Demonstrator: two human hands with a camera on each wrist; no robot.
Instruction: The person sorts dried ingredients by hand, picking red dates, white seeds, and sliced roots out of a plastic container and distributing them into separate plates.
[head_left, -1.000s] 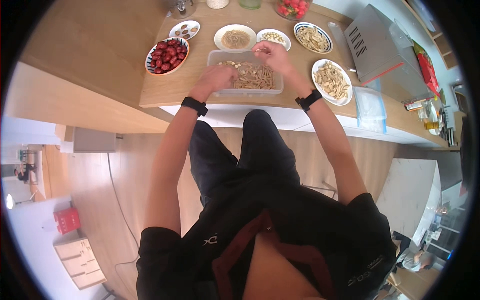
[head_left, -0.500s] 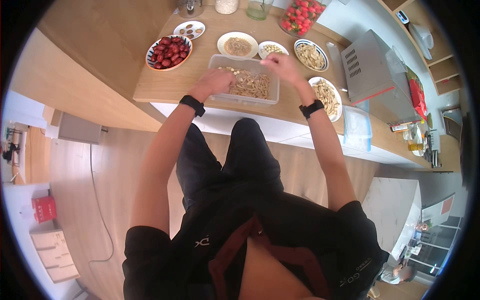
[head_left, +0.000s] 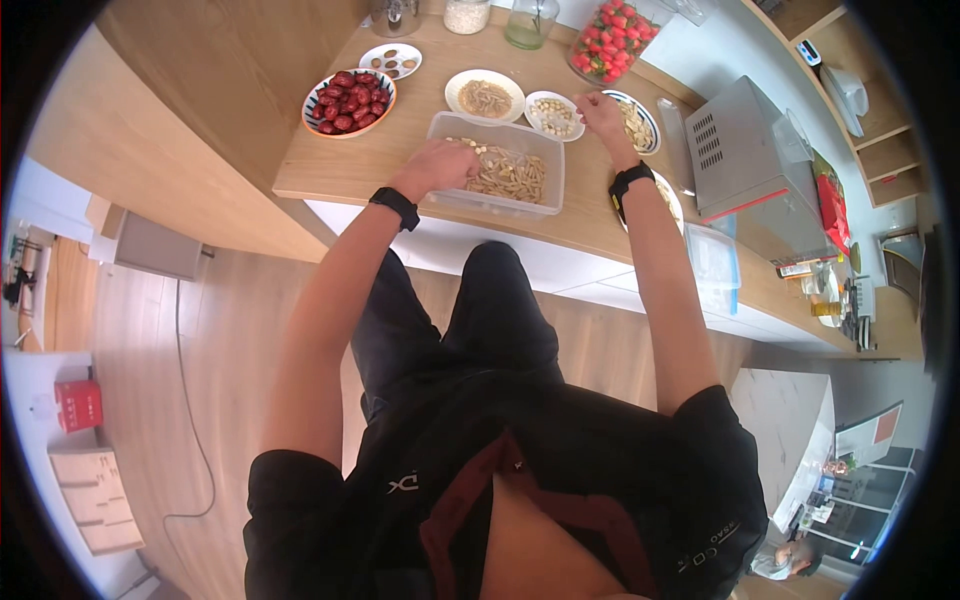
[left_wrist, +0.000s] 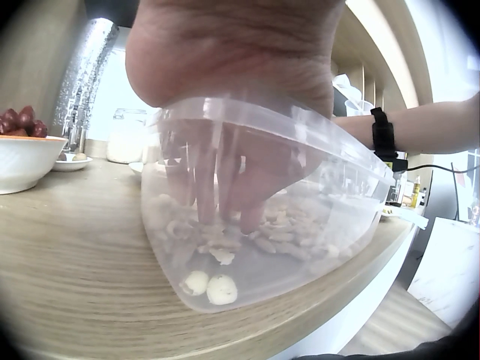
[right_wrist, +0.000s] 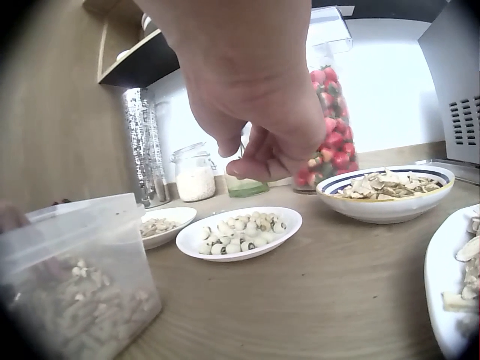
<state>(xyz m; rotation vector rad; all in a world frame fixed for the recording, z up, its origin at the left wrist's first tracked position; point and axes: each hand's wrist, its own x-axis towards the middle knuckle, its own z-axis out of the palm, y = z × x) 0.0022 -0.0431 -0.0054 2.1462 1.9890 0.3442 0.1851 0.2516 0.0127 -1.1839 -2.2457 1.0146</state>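
Note:
My left hand reaches over the rim of a clear plastic box, its fingers pointing down among slender pale-brown dried pieces. Two round cream lotus seeds lie in the box's near corner in the left wrist view. My right hand hovers above and beside a small white dish of lotus seeds, thumb and fingers bent inward. I cannot tell whether something small sits between its fingertips. In the head view this hand overlaps the blue-rimmed bowl of dried slices.
Behind the box stands a plate of thin dried strands. A bowl of red dates and a plate with several brown slices are at left. Strawberries fill a jar behind. A grey appliance and plastic bags are at right.
My right hand has moved right, from beside the box's far right corner to the right side of the lotus seed dish. My left hand stays in the box. The head view has shifted.

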